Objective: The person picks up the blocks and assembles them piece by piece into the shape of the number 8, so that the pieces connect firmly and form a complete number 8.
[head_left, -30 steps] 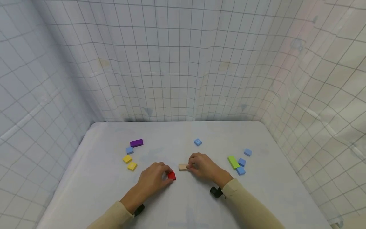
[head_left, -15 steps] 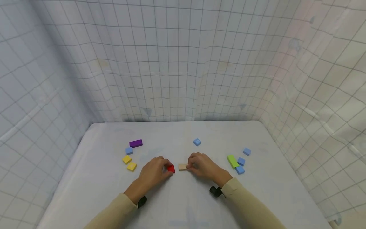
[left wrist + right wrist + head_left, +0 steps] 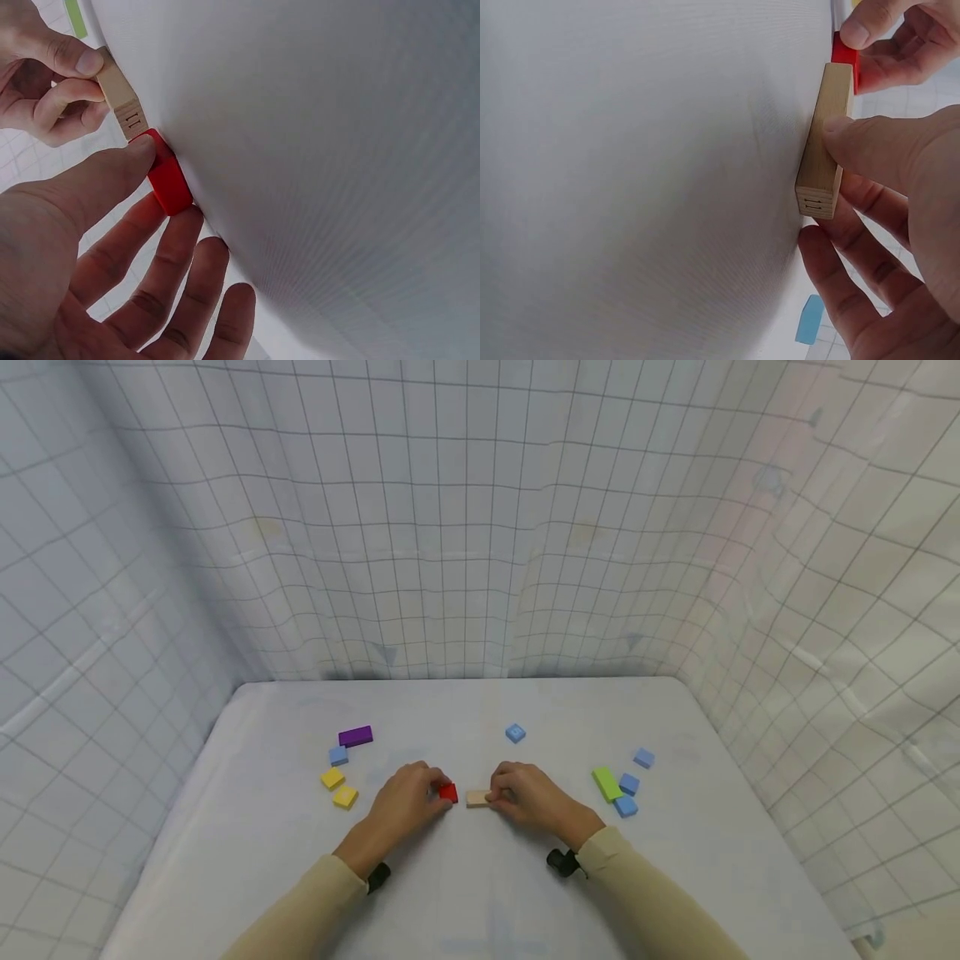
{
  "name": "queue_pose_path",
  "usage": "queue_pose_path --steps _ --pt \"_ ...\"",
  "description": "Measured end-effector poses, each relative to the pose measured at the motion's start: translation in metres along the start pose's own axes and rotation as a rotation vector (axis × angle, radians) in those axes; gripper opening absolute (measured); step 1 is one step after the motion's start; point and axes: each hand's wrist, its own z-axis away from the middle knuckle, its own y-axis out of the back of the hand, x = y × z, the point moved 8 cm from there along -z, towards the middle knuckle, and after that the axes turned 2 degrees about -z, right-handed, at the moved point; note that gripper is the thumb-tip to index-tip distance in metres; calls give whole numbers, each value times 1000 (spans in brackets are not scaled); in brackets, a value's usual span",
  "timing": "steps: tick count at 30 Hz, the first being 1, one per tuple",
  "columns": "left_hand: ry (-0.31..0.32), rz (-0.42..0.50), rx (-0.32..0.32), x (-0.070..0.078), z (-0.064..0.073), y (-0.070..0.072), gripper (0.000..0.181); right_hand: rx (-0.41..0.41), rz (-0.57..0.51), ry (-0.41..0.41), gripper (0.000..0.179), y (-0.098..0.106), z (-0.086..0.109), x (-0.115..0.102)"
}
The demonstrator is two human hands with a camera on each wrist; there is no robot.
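Between thumb and fingers my left hand (image 3: 405, 802) pinches a small red block (image 3: 448, 792) on the white table. My right hand (image 3: 531, 795) grips a plain wooden block (image 3: 477, 799) whose left end faces the red one. A narrow gap parts the two blocks in the head view. From the left wrist, the red block (image 3: 171, 184) appears close to the wooden block's slotted end (image 3: 130, 118); whether they touch I cannot tell. In the right wrist view, thumb and fingers hold the wooden block (image 3: 826, 142) by its long sides.
At left lie a purple block (image 3: 356, 737), a blue block (image 3: 338, 756) and two yellow blocks (image 3: 345, 797). One blue block (image 3: 515, 732) sits farther back. A lime green block (image 3: 607, 784) and several blue blocks (image 3: 626, 807) lie at right. Gridded curtains (image 3: 480, 527) surround the table.
My left hand has moved the red block away from me, up level with the wooden block. My right hand and the wooden block have stayed almost still.
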Motion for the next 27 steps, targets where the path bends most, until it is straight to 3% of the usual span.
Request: queue_pose_path --steps 7,17,27 --pt "-4 2 -9 -5 -7 -4 26 -24 -2 -27 9 -5 -1 4" --pt "-61 -19 7 1 -18 -3 26 -4 15 -3 10 3 -1 1" --pt "-65 -20 0 4 -18 -4 28 -21 5 -14 10 -1 -1 2"
